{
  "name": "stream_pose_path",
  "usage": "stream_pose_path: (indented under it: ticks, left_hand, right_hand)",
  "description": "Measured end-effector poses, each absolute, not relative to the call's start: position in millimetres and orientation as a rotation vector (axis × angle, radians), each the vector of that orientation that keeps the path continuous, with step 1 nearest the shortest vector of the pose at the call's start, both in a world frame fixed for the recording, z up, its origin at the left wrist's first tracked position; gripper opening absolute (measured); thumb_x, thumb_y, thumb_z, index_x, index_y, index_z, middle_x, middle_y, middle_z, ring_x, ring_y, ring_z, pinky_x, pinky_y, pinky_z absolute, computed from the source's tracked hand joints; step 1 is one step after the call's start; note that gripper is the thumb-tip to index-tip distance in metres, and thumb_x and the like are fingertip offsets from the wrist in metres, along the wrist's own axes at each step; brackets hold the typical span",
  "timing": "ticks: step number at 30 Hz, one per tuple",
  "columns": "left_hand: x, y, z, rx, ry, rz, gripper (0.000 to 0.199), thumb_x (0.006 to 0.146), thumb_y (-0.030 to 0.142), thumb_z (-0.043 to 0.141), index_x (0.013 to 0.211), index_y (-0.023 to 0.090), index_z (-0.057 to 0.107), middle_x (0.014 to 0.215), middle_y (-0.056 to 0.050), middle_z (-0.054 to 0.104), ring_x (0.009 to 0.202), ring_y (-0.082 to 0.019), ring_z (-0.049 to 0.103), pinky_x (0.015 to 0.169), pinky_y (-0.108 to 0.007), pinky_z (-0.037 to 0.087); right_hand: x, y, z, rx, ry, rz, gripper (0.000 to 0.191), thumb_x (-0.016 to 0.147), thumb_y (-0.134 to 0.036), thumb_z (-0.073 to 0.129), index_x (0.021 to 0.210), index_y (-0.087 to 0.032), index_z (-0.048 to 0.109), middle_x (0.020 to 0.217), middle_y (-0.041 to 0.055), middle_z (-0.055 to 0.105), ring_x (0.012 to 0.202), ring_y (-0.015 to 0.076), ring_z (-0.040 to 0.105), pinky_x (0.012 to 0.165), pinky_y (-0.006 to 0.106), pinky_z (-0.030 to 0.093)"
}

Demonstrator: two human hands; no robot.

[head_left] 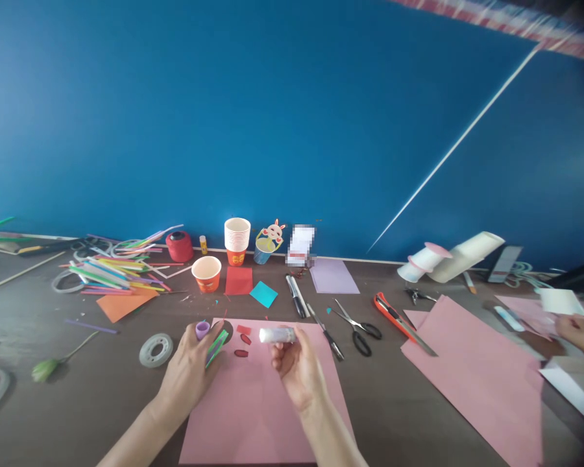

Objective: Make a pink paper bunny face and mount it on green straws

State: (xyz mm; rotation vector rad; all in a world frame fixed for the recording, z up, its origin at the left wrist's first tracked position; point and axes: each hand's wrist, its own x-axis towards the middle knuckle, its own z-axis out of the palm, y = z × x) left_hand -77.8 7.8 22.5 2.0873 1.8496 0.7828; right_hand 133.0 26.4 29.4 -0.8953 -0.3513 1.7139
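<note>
At the bottom middle of the frame, a pink sheet (253, 402) lies flat on the bench (78, 402), and both hands work over its top edge. The right hand (296, 366) holds a glue stick (277, 335) sideways — its fingers are curled tight around the right end. The left hand (189, 370) pinches a thin green strip (217, 347) between thumb and fingers, with a small purple cap (202, 329) held at the fingertips. It looks like the glue's lid, so the stick seems to be open.

Just above the hands, a few little red pieces (243, 337) sit on the pink sheet. I cannot tell if they are stuck down or just lying there. Most of the sheet is bare, so the sticking looks only just started — the green strip is not yet on the paper, I think.

To the left lies a tape roll (156, 350), and further up left a heap of colored straws (111, 269). Paper cups (237, 240) stand by the blue wall in the middle. Right of the hands lie scissors (357, 327) and an orange cutter (394, 314). At the far right edge another person's hand (581, 334) rests near more pink paper (477, 370).
</note>
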Motion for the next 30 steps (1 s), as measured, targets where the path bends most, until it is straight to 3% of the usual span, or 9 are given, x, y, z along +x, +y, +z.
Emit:
stream_pose_path:
  ticks: [3,6,11,13,16,18,25,27,30]
  left_hand:
    - [-69.8,5.4,32.8,1.955,1.799,0.869,0.042,0.076,0.039,0.055,0.116,0.029,0.053,0.100,-0.007,0.047,0.092,-0.024,0.051,0.081,-0.040,0.044]
    - [-51.7,1.1,39.3,1.581,1.510,0.960,0.047,0.067,0.044,0.065,0.109,0.023,0.058,0.086,-0.005,0.053,0.075,-0.019,0.054,0.064,-0.032,0.048]
    - [-22.1,-6.0,43.6,0.985,0.986,1.198,0.033,0.077,0.036,0.057,0.104,0.019,0.057,0.061,0.001,0.054,0.052,-0.013,0.050,0.044,-0.024,0.044]
    - [-20.3,-6.0,46.1,1.000,1.009,1.256,0.028,0.074,0.033,0.061,0.098,0.019,0.061,0.066,-0.001,0.057,0.058,-0.015,0.053,0.050,-0.026,0.046]
    - [-24.7,-4.7,50.1,1.198,1.128,1.310,0.021,0.068,0.029,0.068,0.087,0.019,0.066,0.087,-0.005,0.060,0.082,-0.021,0.055,0.072,-0.031,0.046]
    - [-26.9,-4.9,52.0,1.327,1.153,1.304,0.020,0.068,0.028,0.068,0.086,0.020,0.067,0.092,-0.005,0.060,0.089,-0.022,0.054,0.078,-0.031,0.043]
    - [-21.8,-9.6,53.3,1.552,1.209,1.225,0.021,0.066,0.028,0.070,0.087,0.023,0.068,0.087,-0.004,0.061,0.085,-0.020,0.053,0.077,-0.030,0.042]
    - [-21.8,-9.5,52.6,1.518,1.221,1.204,0.020,0.067,0.031,0.069,0.085,0.022,0.068,0.086,-0.005,0.062,0.083,-0.020,0.053,0.075,-0.030,0.042]
    - [-22.8,-8.8,52.5,1.441,1.245,1.213,0.021,0.070,0.034,0.066,0.086,0.022,0.068,0.088,-0.005,0.062,0.085,-0.021,0.053,0.074,-0.031,0.041]
  right_hand:
    - [126.0,20.2,32.7,-0.831,-0.267,1.829,0.029,0.077,-0.043,0.057,0.085,-0.016,0.060,0.059,-0.0001,0.058,0.052,0.0109,0.056,0.043,0.019,0.040]
    - [112.9,10.8,39.6,-0.749,-0.342,1.895,0.029,0.081,-0.040,0.054,0.091,-0.014,0.061,0.068,0.0037,0.062,0.059,0.0122,0.057,0.047,0.020,0.042]
    - [95.7,-3.9,47.4,-0.637,-0.454,1.936,0.028,0.083,-0.037,0.050,0.100,-0.016,0.060,0.075,0.0038,0.060,0.057,0.0109,0.051,0.044,0.021,0.041]
    - [96.8,-6.6,47.7,-0.648,-0.504,1.857,0.023,0.083,-0.034,0.053,0.098,-0.017,0.059,0.075,0.0028,0.060,0.055,0.0101,0.050,0.045,0.021,0.041]
    - [102.9,-8.8,45.4,-0.671,-0.581,1.770,0.014,0.080,-0.031,0.058,0.084,-0.017,0.058,0.065,-0.0001,0.058,0.050,0.0081,0.047,0.045,0.020,0.040]
    - [105.3,-10.1,42.1,-0.694,-0.571,1.784,0.020,0.081,-0.035,0.057,0.074,-0.016,0.055,0.053,-0.0027,0.053,0.042,0.0065,0.043,0.040,0.018,0.036]
    - [106.3,-13.9,32.8,-0.936,-0.211,2.111,0.042,0.077,-0.056,0.051,0.064,-0.016,0.051,0.030,-0.0086,0.036,0.024,0.0021,0.020,0.026,0.014,0.010]
    - [109.0,-14.6,36.7,-0.917,-0.247,2.143,0.043,0.077,-0.058,0.049,0.066,-0.016,0.051,0.028,-0.0090,0.034,0.023,0.0025,0.017,0.026,0.014,0.010]
    - [112.1,-16.8,43.8,-0.840,-0.324,2.068,0.034,0.077,-0.052,0.053,0.075,-0.018,0.052,0.037,-0.0066,0.046,0.027,0.0047,0.031,0.029,0.014,0.021]
